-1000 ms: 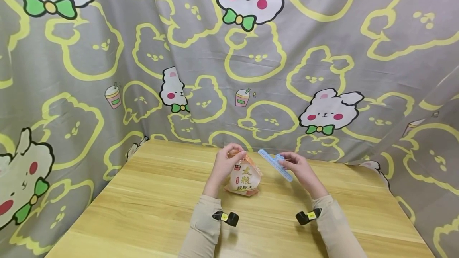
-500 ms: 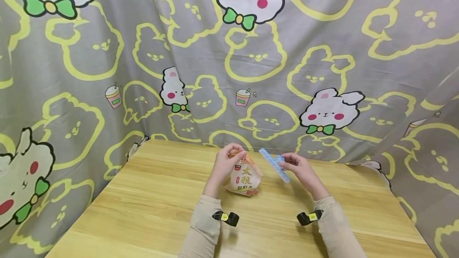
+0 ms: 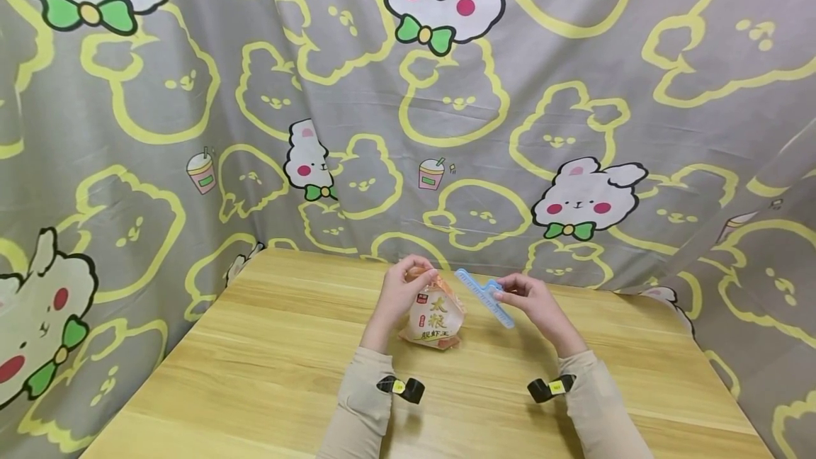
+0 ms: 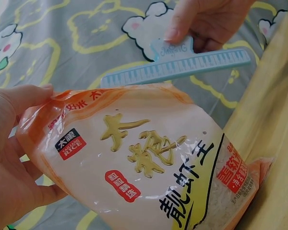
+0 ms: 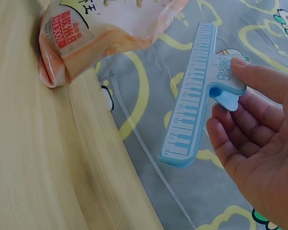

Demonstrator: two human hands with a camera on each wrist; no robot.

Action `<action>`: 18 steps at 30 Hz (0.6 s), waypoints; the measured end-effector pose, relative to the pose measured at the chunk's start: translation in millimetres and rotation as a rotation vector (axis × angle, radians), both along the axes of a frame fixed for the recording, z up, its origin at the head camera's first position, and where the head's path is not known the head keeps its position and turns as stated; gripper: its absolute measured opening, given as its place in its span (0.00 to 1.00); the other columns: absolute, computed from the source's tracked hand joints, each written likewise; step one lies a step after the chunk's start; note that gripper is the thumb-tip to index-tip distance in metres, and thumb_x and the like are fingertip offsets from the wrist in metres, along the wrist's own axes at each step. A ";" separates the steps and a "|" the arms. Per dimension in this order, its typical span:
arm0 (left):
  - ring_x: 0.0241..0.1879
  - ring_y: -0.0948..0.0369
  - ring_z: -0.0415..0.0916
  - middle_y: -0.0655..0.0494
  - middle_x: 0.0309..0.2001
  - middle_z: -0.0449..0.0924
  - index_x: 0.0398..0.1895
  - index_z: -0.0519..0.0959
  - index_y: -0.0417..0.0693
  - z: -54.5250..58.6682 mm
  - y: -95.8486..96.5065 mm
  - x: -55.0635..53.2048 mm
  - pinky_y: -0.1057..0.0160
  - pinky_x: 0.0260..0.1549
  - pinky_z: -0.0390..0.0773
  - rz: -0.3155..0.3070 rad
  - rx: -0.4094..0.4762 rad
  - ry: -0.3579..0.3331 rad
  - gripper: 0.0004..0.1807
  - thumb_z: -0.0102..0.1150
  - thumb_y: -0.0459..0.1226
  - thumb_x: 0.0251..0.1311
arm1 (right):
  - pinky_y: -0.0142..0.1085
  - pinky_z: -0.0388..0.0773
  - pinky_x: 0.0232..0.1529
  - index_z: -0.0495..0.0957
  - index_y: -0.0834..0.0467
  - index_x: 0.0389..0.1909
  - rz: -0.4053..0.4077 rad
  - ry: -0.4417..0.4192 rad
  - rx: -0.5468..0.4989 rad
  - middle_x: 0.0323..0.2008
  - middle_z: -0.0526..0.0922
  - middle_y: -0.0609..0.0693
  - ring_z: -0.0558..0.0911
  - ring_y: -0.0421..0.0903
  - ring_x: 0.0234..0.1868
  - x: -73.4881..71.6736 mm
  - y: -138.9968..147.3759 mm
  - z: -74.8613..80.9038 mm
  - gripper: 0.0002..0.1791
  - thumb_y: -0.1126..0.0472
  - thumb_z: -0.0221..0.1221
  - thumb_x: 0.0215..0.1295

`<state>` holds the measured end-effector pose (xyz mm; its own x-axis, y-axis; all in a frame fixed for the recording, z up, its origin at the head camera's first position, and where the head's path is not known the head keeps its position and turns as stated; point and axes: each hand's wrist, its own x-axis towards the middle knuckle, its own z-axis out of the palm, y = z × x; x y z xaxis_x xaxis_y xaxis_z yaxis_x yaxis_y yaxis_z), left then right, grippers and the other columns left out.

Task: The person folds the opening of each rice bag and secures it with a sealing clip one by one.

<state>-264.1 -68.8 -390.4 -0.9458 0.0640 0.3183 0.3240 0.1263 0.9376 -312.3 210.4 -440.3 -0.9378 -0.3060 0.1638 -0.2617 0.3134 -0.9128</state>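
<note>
A small orange and white bag of rice [image 3: 436, 317] stands on the table, with gold and black lettering on its front. My left hand [image 3: 403, 290] pinches its upper left corner, thumb on the near side, as the left wrist view shows. My right hand [image 3: 529, 297] grips a long light-blue clip [image 5: 189, 96] printed with piano keys and a number scale. Its thumb presses one handle while curled fingers lie at the other handle underneath. The clip is in the air, slanted, just right of the bag's top edge. In the left wrist view the clip [image 4: 175, 66] appears right behind that edge.
The wooden table [image 3: 268, 346] reaches back to a grey curtain [image 3: 357, 105] with yellow outlines and white cartoon animals. The curtain also runs down both sides. Black bands with wrist cameras sit on both sleeves [image 3: 366, 392].
The clip in my right hand has tilted slightly and shifted a little left, toward the bag. My left hand and the bag of rice have stayed in place.
</note>
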 end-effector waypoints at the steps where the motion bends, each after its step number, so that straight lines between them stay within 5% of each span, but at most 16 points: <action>1: 0.42 0.64 0.80 0.41 0.45 0.82 0.39 0.78 0.37 0.1 -0.1 0.0 0.64 0.44 0.77 -0.002 -0.001 0.000 0.07 0.61 0.34 0.64 | 0.30 0.78 0.40 0.79 0.64 0.50 -0.003 0.004 0.000 0.39 0.82 0.50 0.78 0.37 0.36 0.0 0.1 -0.1 0.18 0.58 0.64 0.63; 18: 0.41 0.65 0.80 0.40 0.45 0.82 0.39 0.78 0.36 0.1 -0.7 0.5 0.64 0.44 0.78 -0.010 -0.013 0.020 0.08 0.61 0.35 0.64 | 0.28 0.80 0.40 0.80 0.67 0.42 0.043 0.082 -0.094 0.35 0.85 0.40 0.81 0.36 0.34 0.1 -1.9 -4.5 0.14 0.60 0.65 0.62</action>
